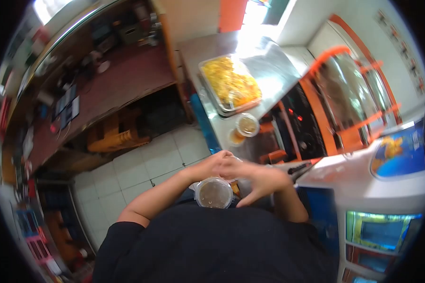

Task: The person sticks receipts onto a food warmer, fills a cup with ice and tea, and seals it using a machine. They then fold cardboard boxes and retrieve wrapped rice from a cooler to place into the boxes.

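Observation:
My left hand (217, 166) is curled in front of my chest, mostly around something with a pale, clear edge that the hands hide. Reaching across to it is my right hand (264, 181), smeared by motion, its thumb stretched well apart and its fingertips overlapping the left hand. Just below both hands, close to my shirt, is a round clear plastic container (214, 193) with a lid and brownish contents; what supports it cannot be made out.
A clear tray of yellow food (231, 84) sits on the metal counter (274, 70). Beside it are a small lidded tub (247, 125) and an orange-brown one (236, 137). An orange-framed machine (311, 118) stands right, a brown desk (127, 75) left.

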The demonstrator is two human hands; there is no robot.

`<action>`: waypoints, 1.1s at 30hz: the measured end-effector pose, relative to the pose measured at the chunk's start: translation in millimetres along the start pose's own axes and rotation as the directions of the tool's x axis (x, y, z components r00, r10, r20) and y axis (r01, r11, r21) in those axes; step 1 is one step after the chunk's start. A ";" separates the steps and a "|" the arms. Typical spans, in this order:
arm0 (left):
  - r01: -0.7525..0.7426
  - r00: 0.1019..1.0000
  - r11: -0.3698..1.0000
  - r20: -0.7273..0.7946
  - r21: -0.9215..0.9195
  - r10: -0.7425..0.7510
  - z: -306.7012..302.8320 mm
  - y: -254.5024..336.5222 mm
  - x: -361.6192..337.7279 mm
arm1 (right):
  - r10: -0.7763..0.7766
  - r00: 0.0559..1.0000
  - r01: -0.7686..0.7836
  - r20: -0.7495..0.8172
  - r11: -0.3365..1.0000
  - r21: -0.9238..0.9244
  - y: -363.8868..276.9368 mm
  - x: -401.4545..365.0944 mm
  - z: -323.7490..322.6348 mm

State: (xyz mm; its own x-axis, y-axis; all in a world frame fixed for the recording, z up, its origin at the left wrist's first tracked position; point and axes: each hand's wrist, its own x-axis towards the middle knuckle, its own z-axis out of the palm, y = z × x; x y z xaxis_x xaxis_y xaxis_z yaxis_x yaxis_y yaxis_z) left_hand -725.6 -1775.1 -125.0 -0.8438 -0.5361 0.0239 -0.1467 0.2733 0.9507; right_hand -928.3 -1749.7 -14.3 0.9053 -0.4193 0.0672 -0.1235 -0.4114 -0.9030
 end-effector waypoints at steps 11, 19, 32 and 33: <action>0.224 0.815 0.975 -0.549 0.002 -0.186 -36.3 6.6 -210.7 | 0.584 0.403 -0.912 -0.705 0.194 -0.361 176.9 59.5 -24.9; 0.381 0.587 0.920 -0.744 -0.093 -0.319 -52.5 3.6 -487.2 | 0.141 0.725 -0.496 -0.675 0.786 -0.369 181.7 82.4 48.7; 0.444 0.263 0.857 -0.876 -0.262 -0.404 -153.5 -46.2 -840.3 | 0.258 0.549 -0.524 -0.795 0.847 -0.087 234.1 460.3 242.3; 0.450 0.234 0.853 -0.887 -0.265 -0.399 -169.0 -49.5 -873.1 | 0.341 0.690 -0.519 -0.638 0.848 -0.109 152.9 563.3 294.9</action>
State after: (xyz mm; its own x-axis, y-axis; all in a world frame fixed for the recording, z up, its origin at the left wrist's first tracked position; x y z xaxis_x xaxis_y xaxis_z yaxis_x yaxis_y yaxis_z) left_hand 105.7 -1455.5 -140.6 0.3184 -0.9427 -0.0994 -0.3681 -0.2196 0.9035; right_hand -317.4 -1810.2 -239.6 0.3234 -0.9462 0.0096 -0.6189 -0.2191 -0.7543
